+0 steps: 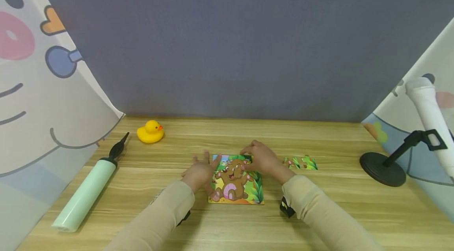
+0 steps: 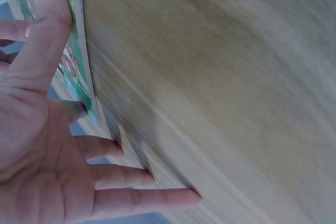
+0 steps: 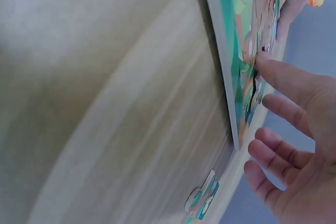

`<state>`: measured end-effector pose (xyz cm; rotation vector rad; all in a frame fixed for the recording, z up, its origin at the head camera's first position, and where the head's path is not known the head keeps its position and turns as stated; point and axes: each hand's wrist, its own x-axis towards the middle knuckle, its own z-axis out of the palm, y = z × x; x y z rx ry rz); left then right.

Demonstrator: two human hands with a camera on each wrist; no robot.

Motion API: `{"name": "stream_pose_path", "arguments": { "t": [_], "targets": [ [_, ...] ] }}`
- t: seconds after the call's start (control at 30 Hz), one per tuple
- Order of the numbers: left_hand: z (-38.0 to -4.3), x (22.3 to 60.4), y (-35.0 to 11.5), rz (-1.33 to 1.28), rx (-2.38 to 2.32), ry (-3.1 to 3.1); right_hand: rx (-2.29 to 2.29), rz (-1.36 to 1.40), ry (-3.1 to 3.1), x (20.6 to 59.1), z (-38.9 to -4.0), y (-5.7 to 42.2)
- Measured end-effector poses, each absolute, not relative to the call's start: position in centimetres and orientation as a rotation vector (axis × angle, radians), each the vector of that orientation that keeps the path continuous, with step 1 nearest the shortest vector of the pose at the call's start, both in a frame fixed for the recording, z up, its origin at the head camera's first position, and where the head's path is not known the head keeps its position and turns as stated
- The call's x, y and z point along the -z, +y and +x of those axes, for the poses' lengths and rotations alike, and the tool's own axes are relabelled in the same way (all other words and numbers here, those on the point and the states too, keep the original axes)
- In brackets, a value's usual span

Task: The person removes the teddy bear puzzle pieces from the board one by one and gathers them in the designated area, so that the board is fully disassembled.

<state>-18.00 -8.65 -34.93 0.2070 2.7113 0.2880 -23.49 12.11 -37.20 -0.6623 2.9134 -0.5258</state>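
Note:
A jigsaw puzzle (image 1: 234, 184) with a brown bear picture lies flat on the table in front of me. My left hand (image 1: 200, 174) is spread at its left side, the thumb resting on the lower left of the picture and the other fingers reaching past the edge onto the table. Over the upper right corner, my right hand (image 1: 265, 159) touches the puzzle with its thumb (image 3: 286, 77) and forefinger, tips apart. A dark gap shows between pieces near that thumb. Whether a piece sits under the right fingertips is hidden. Loose puzzle pieces (image 1: 309, 163) lie right of the puzzle.
A yellow rubber duck (image 1: 150, 132) sits at the back left. A pale green hand pump (image 1: 86, 196) lies along the left side. At the right stands a white microphone (image 1: 430, 113) on a black stand (image 1: 383, 169). A grey panel (image 1: 241, 46) rises behind the table.

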Motion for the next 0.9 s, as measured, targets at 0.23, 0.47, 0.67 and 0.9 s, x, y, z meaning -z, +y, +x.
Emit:
{"name": "stream_pose_path", "arguments": {
  "t": [0.23,0.47,0.67,0.9],
  "targets": [
    [-18.0,35.1,-8.7,0.191,-0.315,2.701,0.570,-0.729,2.829,37.3,-24.3,12.7],
    [-18.3,35.1,-8.5,0.193,-0.272,2.689,0.633,-0.767,2.842,37.3,-24.3,14.2],
    [-18.2,35.0,-8.6,0.199,-0.259,2.693,0.699,-0.769,2.856,36.8,-23.8,15.8],
    [-18.6,35.2,-8.5,0.189,-0.186,2.675,0.765,-0.794,2.866,36.4,-22.8,18.1]
  ]
}}
